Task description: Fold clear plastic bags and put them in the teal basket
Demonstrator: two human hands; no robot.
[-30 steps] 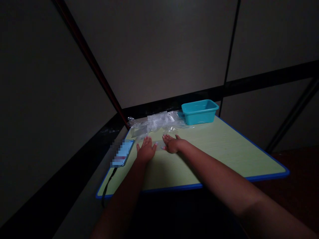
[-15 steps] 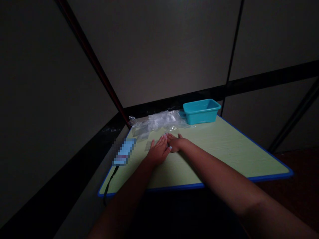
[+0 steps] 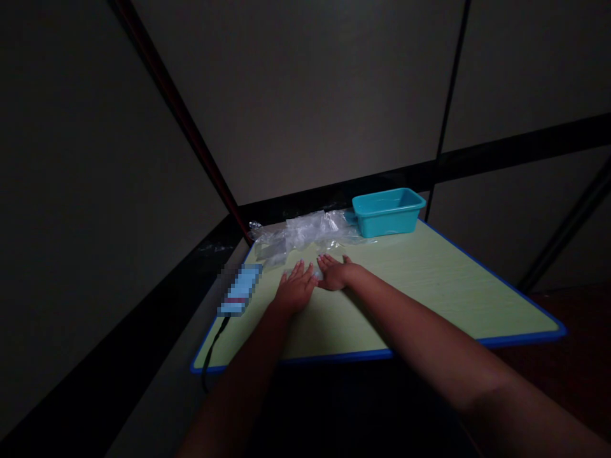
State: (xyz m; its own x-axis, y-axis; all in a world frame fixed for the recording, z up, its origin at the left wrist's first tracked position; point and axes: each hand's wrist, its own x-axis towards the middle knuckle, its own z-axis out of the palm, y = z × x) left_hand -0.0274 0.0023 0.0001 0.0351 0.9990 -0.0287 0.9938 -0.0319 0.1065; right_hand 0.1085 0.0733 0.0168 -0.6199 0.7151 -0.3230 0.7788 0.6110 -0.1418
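Observation:
My left hand (image 3: 294, 290) lies flat on the pale green table (image 3: 420, 280), its fingers spread. Beside it on the right, my right hand (image 3: 333, 274) rests palm down with its fingers stretched out. A small piece of clear plastic (image 3: 316, 272) shows between the two hands; most of it is hidden beneath them. Just beyond my fingertips, clear plastic bags (image 3: 305, 232) lie in a loose heap along the table's back.
A turquoise basket (image 3: 389, 221) stands at the back right of the table, touching the bags. At the left edge lies a blurred blue-screened device (image 3: 242, 289) with a black strap hanging over the edge. Dark walls rise behind and at left.
My left hand has moved left, away from my right hand, and its fingers have spread. My right hand has stayed nearly in place.

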